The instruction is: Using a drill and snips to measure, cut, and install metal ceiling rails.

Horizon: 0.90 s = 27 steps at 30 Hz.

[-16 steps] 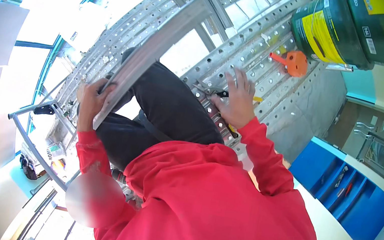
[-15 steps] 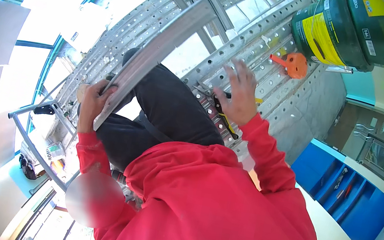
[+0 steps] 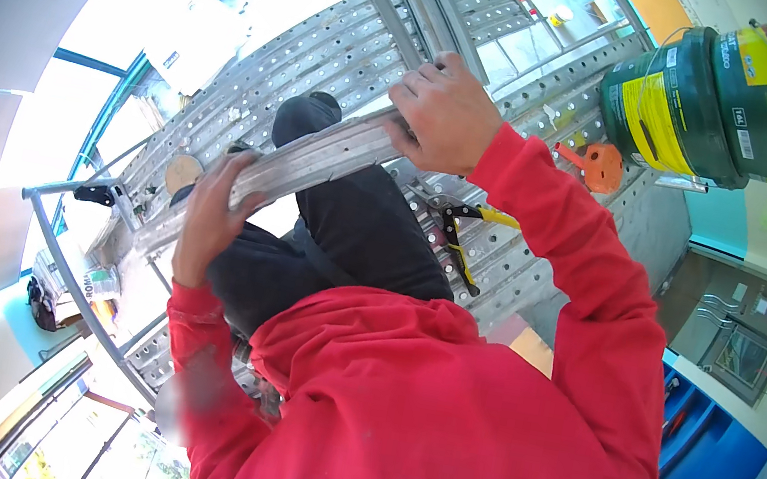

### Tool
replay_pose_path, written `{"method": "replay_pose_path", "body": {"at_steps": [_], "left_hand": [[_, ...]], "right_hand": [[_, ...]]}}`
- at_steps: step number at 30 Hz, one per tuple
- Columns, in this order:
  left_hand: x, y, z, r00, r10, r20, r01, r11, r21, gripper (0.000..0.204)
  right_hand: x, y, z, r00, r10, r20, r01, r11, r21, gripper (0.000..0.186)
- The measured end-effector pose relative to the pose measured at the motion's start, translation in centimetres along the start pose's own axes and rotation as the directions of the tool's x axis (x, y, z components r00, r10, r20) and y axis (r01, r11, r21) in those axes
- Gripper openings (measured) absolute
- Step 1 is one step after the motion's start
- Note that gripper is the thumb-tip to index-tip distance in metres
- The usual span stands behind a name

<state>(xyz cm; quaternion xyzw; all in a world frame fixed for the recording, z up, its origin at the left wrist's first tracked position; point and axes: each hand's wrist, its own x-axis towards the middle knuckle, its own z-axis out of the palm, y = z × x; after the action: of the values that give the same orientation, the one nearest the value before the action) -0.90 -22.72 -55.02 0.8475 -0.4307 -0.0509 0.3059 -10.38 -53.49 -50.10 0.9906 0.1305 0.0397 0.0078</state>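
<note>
A grey metal channel (image 3: pixel 337 153) lies slantwise across my thighs, one end low on the left and the other up on the right. My left hand (image 3: pixel 213 216) grips it toward its lower end, fingers over the top. At the upper end my right hand (image 3: pixel 450 114) is closed round it, thumb underneath. Right of my knee, on the perforated metal planks, rests a pair of metal snips (image 3: pixel 457 235) with yellow and black handles spread apart. Part of the snips' jaws is hard to make out.
Two dark green buckets (image 3: pixel 665 104) lie at the upper right, near an orange plastic piece (image 3: pixel 603 168) with a stem. More long metal channels (image 3: pixel 428 3) extend ahead. Perforated planks (image 3: pixel 336 39) form the platform; a tubular rail (image 3: pixel 81 290) stands at left.
My right hand, free and spread before, now grips the channel's upper end. The channel has swung to a flatter slant, its upper end lower. The snips show more fully.
</note>
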Motion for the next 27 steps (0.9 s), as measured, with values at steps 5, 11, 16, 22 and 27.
{"method": "replay_pose_path", "body": {"at_steps": [5, 11, 16, 22, 27], "left_hand": [[4.1, 4.3, 2.9, 0.996, -0.056, 0.065, 0.065, 0.986, -0.152, 0.044], [7.7, 3.4, 4.0, 0.907, -0.058, 0.418, 0.151, 0.969, -0.193, 0.038], [8.6, 3.4, 4.2, 0.845, 0.054, 0.532, 0.116, 0.953, -0.28, 0.033], [8.6, 3.3, 4.7, 0.791, 0.098, 0.604, 0.186, 0.901, -0.391, 0.034], [7.9, 3.5, 5.0, 0.822, 0.159, 0.547, 0.148, 0.868, -0.474, 0.039]], "right_hand": [[-0.6, -1.2, 1.7, 0.998, 0.062, -0.024, -0.061, 0.997, 0.04, 0.033], [-1.1, -2.7, 2.8, 0.984, 0.175, -0.043, -0.173, 0.983, 0.056, 0.028], [-1.4, -3.0, 2.5, 0.979, 0.182, -0.091, -0.174, 0.981, 0.086, 0.026], [-1.6, -2.5, 2.8, 0.975, 0.188, -0.115, -0.169, 0.973, 0.16, 0.022], [-1.7, -2.5, 2.7, 0.985, 0.162, -0.062, -0.144, 0.964, 0.224, 0.027]]}}
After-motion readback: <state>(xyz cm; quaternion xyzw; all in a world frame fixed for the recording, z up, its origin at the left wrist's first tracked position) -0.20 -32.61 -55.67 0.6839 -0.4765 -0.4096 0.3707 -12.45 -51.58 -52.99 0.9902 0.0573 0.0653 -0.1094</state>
